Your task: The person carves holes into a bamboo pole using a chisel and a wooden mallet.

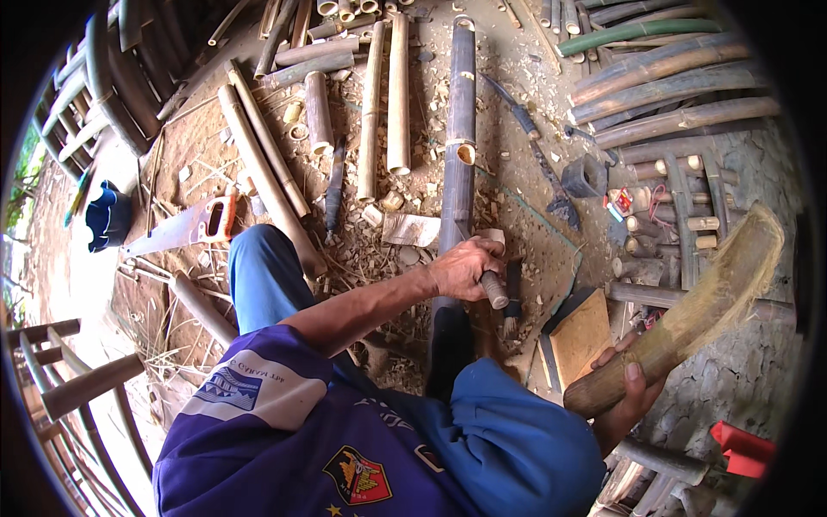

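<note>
A long dark bamboo pole (460, 103) runs away from me between my legs, with a cut hole in its upper side. My left hand (469, 265) rests at the pole and is closed around a chisel (494, 290); only its round handle end shows, and the blade is hidden. Off to the right, my right hand (636, 385) grips the thick end of a wooden mallet (689, 319). The mallet slants up and away to the right, its far side worn and frayed into fibres. Both hands are apart from each other.
A handsaw (185, 226) and a blue pot (109, 217) lie at the left. Cut bamboo lengths (398, 95) and chips cover the ground ahead. At the right stand a bamboo stack (680, 73), a wooden block (575, 338) and a red cloth (743, 448).
</note>
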Motion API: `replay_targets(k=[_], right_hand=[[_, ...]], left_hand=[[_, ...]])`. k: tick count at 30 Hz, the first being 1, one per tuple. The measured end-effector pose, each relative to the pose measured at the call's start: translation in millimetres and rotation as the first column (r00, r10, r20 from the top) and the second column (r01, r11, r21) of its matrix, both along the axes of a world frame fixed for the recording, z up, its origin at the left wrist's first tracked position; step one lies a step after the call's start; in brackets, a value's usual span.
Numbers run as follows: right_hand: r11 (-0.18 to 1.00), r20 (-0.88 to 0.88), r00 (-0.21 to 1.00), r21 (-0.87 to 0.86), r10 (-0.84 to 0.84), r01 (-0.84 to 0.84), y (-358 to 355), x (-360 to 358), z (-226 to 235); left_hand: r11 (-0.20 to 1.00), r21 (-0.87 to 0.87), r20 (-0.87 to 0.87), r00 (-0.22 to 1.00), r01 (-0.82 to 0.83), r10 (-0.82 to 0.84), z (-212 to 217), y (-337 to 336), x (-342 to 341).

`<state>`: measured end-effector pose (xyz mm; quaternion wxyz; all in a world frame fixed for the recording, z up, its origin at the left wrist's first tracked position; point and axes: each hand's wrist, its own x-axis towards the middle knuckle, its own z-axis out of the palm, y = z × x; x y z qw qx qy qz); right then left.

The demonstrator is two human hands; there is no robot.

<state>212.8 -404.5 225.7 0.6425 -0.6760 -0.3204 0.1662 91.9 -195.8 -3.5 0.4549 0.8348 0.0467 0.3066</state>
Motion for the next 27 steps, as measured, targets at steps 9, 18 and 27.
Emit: replay_targets(k=[9, 18, 27], right_hand=[[0.996, -0.099, 0.993, -0.068, -0.057, 0.051, -6, -21, -13], [0.995, -0.122, 0.989, -0.071, -0.086, 0.077, -6, -27, -14], [0.986, 0.384, 0.909, 0.098, -0.160, 0.132, 33, -15, 9]], left_hand=[[1.000, 0.015, 0.032, 0.999, 0.018, -0.019, 4, -4, -6], [1.000, -0.008, 0.054, 0.998, -0.020, 0.020, 6, -3, -7], [0.942, -0.196, -0.268, 0.939, -0.272, 0.215, 40, 30, 25]])
